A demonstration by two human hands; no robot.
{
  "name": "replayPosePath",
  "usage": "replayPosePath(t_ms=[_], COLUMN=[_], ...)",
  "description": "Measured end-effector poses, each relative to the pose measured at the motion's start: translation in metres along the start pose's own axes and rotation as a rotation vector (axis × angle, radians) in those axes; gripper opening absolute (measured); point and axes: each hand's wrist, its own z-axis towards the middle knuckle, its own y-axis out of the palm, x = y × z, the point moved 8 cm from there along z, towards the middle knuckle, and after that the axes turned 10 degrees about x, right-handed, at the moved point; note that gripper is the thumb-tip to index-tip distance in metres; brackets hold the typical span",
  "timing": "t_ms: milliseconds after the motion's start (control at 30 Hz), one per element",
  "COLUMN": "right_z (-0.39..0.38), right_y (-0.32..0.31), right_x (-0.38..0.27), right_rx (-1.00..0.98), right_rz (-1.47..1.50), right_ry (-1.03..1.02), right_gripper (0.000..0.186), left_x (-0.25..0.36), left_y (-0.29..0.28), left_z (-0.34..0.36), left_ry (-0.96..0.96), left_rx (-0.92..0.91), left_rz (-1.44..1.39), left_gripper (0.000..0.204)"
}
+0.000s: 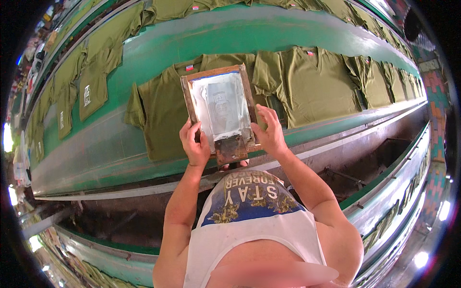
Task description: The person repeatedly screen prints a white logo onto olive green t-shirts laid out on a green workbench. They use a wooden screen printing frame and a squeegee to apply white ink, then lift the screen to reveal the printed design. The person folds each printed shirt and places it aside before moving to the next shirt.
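A wooden-edged screen printing frame [186, 98] lies tilted over an olive green T-shirt [161, 113] on the long green table. White ink is smeared around the inside of its mesh, and a greyish design [221, 106] shows in the middle. My left hand [195, 145] has its fingers bent around the frame's left rail. At the right rail, near the lower corner, my right hand [271, 132] holds on with the thumb against the wood. A brown, ink-stained flat block [231, 150], possibly a squeegee, rests at the frame's near end between both hands.
More olive T-shirts [319, 91] lie in a row to the right. Shirts with white prints [93, 91] hang over the table at the left. The green table [206, 33] has a pale metal rail [336, 139] along its near edge. Behind me runs another table [398, 175].
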Motion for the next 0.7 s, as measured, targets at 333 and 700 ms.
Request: replayPosePath(t_ms=[333,700], right_z=[-0.027,-0.14], right_y=[-0.038,-0.188], right_x=[0.048,0.059], right_rx=[0.145,0.655], right_rz=[0.426,0.377], right_ry=[0.385,0.503], right_gripper=[0.067,0.06], left_x=[0.044,0.149], left_y=[0.024,0.135], left_z=[0.006,-0.018], left_ry=[-0.079,-0.126], left_rx=[0.017,-0.277], left_rz=[-0.187,-0.698], left_gripper=[0.037,0.019])
